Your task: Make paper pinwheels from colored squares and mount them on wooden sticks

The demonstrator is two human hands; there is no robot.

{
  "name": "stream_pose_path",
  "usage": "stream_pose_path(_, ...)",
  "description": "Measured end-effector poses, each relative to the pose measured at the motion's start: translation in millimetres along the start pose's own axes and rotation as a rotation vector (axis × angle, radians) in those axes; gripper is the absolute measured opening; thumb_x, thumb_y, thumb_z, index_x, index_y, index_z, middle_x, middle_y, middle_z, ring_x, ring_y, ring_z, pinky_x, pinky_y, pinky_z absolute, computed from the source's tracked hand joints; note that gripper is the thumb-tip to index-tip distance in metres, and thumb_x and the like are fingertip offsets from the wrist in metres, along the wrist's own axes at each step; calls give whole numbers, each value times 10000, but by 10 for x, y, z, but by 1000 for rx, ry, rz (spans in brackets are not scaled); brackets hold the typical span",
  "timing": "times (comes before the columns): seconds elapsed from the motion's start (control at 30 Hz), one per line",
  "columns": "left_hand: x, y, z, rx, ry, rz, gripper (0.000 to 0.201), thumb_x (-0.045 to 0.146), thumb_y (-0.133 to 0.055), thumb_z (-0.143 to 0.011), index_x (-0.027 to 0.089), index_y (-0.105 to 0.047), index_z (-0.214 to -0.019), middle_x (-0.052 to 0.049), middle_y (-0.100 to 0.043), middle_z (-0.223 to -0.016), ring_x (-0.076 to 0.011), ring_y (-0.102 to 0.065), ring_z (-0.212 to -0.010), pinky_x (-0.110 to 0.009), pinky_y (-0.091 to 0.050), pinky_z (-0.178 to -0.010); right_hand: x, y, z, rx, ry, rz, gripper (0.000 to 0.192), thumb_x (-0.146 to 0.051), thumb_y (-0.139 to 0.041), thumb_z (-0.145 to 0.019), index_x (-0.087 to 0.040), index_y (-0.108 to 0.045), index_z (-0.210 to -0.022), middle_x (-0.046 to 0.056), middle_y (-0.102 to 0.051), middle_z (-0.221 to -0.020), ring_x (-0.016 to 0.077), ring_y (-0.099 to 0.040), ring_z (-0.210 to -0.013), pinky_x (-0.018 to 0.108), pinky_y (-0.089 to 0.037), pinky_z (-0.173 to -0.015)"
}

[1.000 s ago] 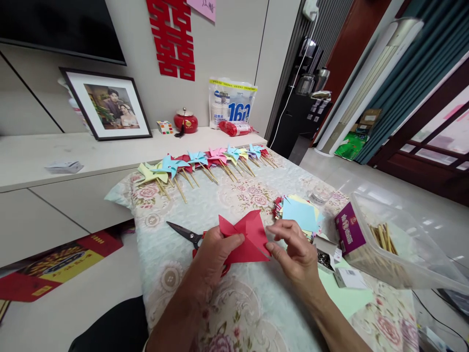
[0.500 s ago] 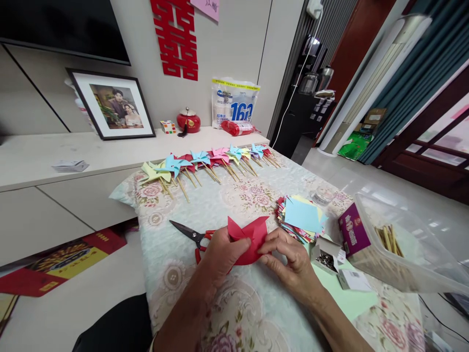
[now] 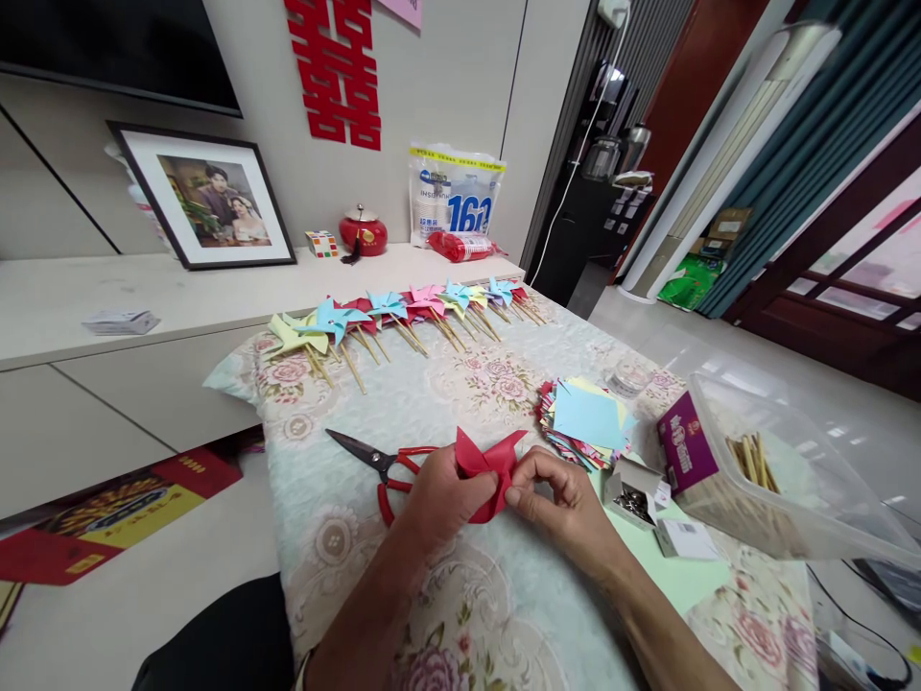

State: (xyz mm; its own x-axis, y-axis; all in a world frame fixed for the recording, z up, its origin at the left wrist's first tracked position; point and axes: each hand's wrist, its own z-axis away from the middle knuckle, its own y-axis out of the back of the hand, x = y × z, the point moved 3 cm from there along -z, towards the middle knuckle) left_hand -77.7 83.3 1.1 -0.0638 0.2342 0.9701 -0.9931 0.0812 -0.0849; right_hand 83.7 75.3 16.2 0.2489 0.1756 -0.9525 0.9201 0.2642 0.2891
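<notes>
Midway, by the look: red paper pinched between left hand and right hand, corners folded in, unpinned, no stick; finished pinwheels far beyond, paper stack just right.

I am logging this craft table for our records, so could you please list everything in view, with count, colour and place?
folded paper piece: one, red, held between both hands.
scissors: one, red handles, on the cloth left of the hands.
finished pinwheels: a row, mixed colours, on sticks at the table's far edge.
paper squares: one stack, blue on top, right of the hands.
small open box: one, white, metal bits inside.
plastic tub: one, clear, wooden sticks inside, far right.
floral tablecloth: one, pale.
framed photo: one, black frame, on the shelf.
red pot: one, on the shelf.
left hand: pinching the paper.
right hand: pinching the paper.
</notes>
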Motion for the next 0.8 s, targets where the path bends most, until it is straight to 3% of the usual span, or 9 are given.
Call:
stream_pose_path(0.13,22,-18,41,23,1,32,143,225,-681,-580,191,-550,-533,26,-523,-506,-158,-509,-587,-250,-398,-536,8,-2,-2,4,-48,-23,202,-321,-732,-771,-193,-618,-664,-14,-534,-684,145,-472,-658,271,-354,-631)
stream_pose_path(0.3,16,-50,47,-30,17,53,144,242,-653,-571,188,-520,-561,37,-503,-548,-114,-424,-547,-243,-345,-525,7,-19,-7,-4,-79,-31,178,-274,-701,-743,-193,-582,-639,-26,-504,-649,130,-437,-613,260,-327,-585)
stream_pose_path(0.8,-62,-41,-32,-63,14,-26,212,283,-648,-576,203,-454,-548,57,-443,-510,-102,-387,-510,-252,-311,-504,-15,-27,-7,23,-103,96,142,-237,-623,-727,-194,-545,-617,-19,-511,-658,132,-448,-616,265,-333,-581)
